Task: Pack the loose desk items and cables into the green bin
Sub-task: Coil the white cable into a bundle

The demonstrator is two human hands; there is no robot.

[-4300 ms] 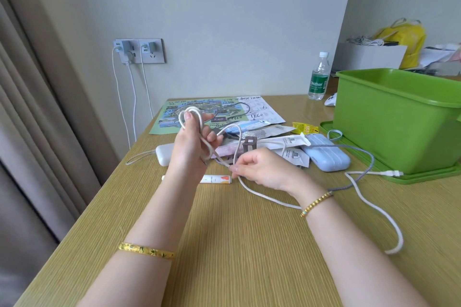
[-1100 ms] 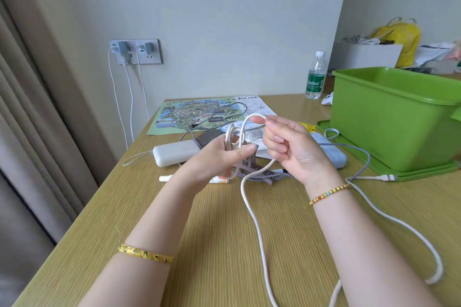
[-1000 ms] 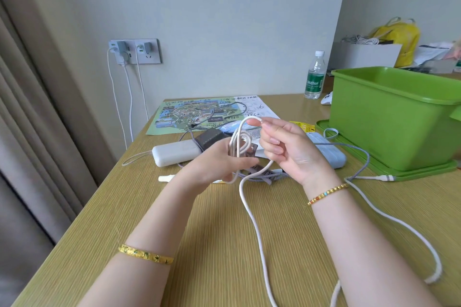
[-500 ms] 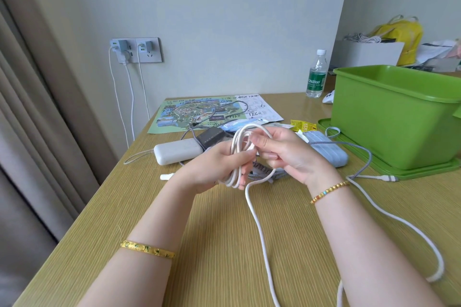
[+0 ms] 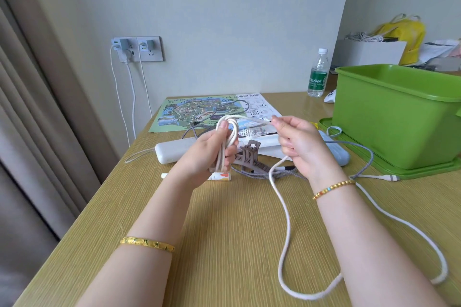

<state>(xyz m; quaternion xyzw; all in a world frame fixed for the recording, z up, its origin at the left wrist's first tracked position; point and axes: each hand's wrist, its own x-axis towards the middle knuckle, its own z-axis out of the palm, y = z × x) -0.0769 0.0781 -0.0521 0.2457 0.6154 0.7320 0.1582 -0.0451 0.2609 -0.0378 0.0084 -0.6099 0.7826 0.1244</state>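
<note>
- White cable (image 5: 280, 207): several loops bunched upright in left hand (image 5: 207, 154), fingers curled tight around bundle; free run pinched in right hand (image 5: 298, 144), then trailing in a wide slack curve across table (image 5: 224, 244).
- Green bin (image 5: 396, 117): open-topped, far right of table, well apart from both hands.
- Between hands and bin: brown hair claw (image 5: 249, 156), grey braided cable (image 5: 366, 157), white power bank (image 5: 174, 152), pale blue case (image 5: 336, 154).
- Behind: printed map sheet (image 5: 199, 112), water bottle (image 5: 318, 73).

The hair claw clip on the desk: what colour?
The hair claw clip is brown, a muted taupe; the head view shows it between the hands.
</note>
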